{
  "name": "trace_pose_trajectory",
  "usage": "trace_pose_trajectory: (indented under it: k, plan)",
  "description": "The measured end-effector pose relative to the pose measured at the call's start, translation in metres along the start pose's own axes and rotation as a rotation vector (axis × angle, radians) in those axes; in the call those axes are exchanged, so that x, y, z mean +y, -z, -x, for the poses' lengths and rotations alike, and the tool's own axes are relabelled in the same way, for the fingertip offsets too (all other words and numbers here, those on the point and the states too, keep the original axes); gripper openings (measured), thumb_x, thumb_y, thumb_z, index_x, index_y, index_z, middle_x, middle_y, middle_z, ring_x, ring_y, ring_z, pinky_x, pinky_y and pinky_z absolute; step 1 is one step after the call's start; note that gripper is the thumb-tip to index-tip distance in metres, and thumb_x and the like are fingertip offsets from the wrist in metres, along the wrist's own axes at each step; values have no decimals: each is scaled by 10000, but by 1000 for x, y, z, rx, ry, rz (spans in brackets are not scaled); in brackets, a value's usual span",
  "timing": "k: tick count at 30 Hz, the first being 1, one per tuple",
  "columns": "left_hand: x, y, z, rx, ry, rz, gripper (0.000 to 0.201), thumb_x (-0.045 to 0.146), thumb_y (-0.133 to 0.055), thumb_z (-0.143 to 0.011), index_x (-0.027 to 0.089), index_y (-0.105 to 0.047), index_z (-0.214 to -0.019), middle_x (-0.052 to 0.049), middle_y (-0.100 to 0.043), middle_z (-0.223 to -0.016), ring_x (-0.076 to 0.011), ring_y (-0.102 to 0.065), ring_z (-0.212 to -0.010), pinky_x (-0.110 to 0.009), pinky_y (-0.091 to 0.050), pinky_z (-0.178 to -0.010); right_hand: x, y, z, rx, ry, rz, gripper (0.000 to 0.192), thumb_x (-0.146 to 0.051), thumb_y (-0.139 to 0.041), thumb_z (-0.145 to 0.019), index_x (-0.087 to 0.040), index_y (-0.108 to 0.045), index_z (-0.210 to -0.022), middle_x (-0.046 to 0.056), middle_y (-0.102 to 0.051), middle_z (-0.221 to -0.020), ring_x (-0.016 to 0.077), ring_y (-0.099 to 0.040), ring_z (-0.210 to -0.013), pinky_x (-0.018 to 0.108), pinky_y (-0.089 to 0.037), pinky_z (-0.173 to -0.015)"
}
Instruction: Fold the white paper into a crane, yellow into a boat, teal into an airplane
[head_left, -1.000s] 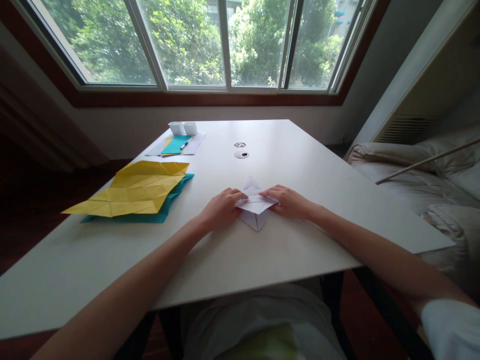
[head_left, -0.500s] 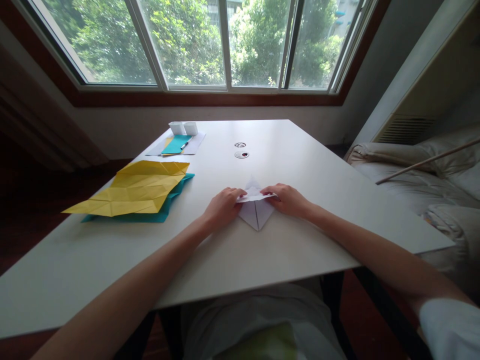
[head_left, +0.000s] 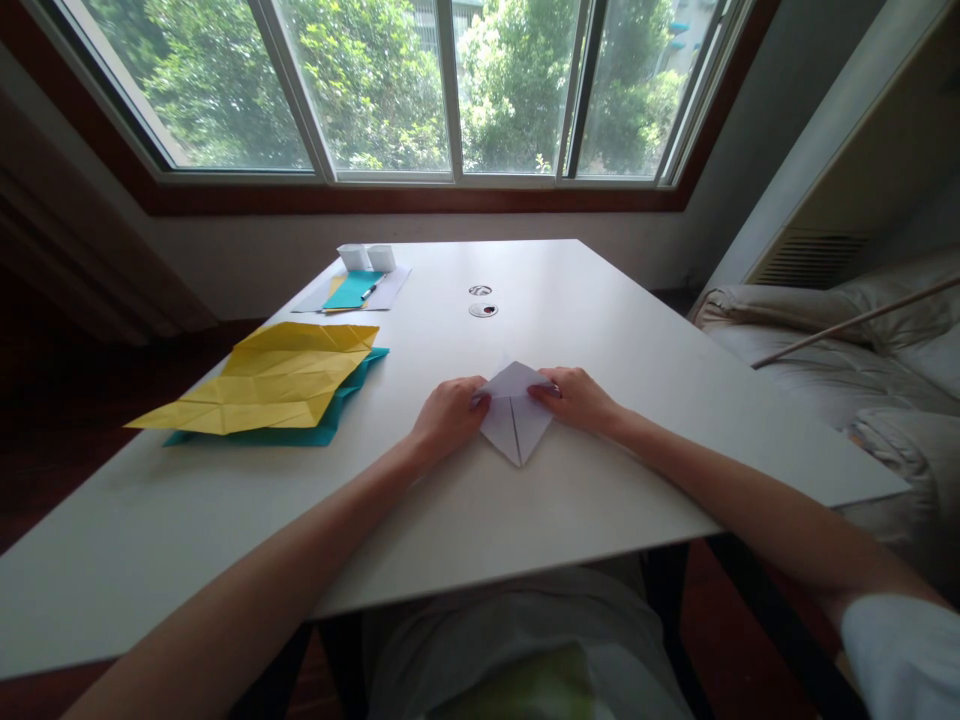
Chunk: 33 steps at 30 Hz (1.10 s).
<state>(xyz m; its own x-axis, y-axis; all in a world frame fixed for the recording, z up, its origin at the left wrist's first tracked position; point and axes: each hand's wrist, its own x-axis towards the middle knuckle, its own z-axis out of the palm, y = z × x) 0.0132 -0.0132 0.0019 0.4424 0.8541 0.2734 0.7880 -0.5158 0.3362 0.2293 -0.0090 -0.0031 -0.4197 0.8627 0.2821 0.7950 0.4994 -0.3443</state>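
While the folded white paper (head_left: 514, 420) lies on the desk (head_left: 600, 330), the left hand (head_left: 448, 418) and right hand (head_left: 574, 397) pinch its side corners.

You see bright daylight coming in through the window (head_left: 450, 90) ahead. It lights the white table (head_left: 600, 330) well, and the far part looks almost washed out. The corners of the room stay dark, mostly on your left. Soft shadows sit under the hands. The picture is sharp in the middle. At the edges, straight lines bend and your arms look stretched.
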Motion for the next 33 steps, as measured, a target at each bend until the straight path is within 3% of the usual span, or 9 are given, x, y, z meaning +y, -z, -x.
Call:
trace_pose_trajectory:
  k: [3, 7, 11, 15, 20, 33]
  plan:
    - [0, 0, 1, 19, 10, 16, 198, 214, -421, -799, 171, -610, -758, -49, -661, -757, -169, -590, -680, -235, -423, -598, 0, 4, 0, -10, 43, -61, 220, -342, -463, -849, -178, -600, -794, 27, -632, -720, 135, -555, -641, 228, -384, -570]
    - [-2, 1, 2, 34, 14, 8, 211, 213, -414, -808, 170, -610, -740, -44, -659, -744, -160, -580, -663, -230, -410, -596, 10, 22, 1, -60, 152, -200, 288, -407, -541, -807, -202, -625, -991, 29, -679, -919, 153, -608, -787, 240, -438, -666]
    - [-3, 1, 3, 31, 33, -17, 190, 213, -430, -802, 171, -601, -732, -43, -658, -736, -163, -579, -670, -230, -406, -599, 33, 33, -1, -15, 123, -207, 292, -368, -452, -865, -187, -659, -964, 45, -696, -903, 150, -623, -785, 260, -459, -698]
    - [-3, 1, 3, 29, 29, -23, 195, 216, -425, -808, 174, -601, -738, -46, -658, -744, -167, -583, -679, -232, -410, -603, 45, 25, -4, -8, 113, -153, 199, -282, -513, -813, -202, -681, -886, 23, -699, -834, 140, -618, -723, 251, -455, -651]
    - [-3, 1, 3, 32, 19, -38, 199, 219, -418, -810, 180, -603, -745, -45, -657, -753, -174, -587, -687, -242, -413, -616, 36, 12, -3, -56, 116, -179, 187, -188, -525, -753, -195, -679, -858, 14, -679, -807, 122, -606, -690, 223, -438, -606]
    - [-3, 2, 3, 35, 13, -43, 193, 209, -412, -809, 174, -586, -733, -47, -646, -735, -166, -573, -657, -243, -398, -600, 33, 10, -3, -70, 184, -233, 148, -158, -512, -745, -180, -655, -775, 13, -655, -765, 112, -580, -668, 202, -430, -606]
